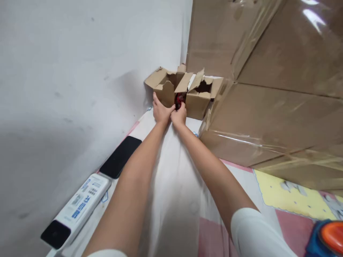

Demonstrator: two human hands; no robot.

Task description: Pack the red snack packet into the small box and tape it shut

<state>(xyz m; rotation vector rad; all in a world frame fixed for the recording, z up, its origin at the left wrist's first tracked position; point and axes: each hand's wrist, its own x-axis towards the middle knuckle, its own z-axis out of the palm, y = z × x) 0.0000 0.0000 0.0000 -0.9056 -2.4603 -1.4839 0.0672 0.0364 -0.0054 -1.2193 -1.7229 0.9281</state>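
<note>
Two small open cardboard boxes stand at the far end of the cloth-covered surface, a left box (165, 89) and a right box (199, 100). Between them shows a small red and black object (180, 98). My left hand (160, 111) rests against the front of the left box, fingers closed together. My right hand (179, 115) is closed in a pinch on the red and black object, right beside the left hand. What the object is cannot be made out.
A big brown carton wrapped in clear film (273, 92) fills the right side. A white wall (75, 78) runs along the left. A black phone (121, 156) and a white power bank (77, 207) lie by the wall. An orange and blue item (328, 237) sits at bottom right.
</note>
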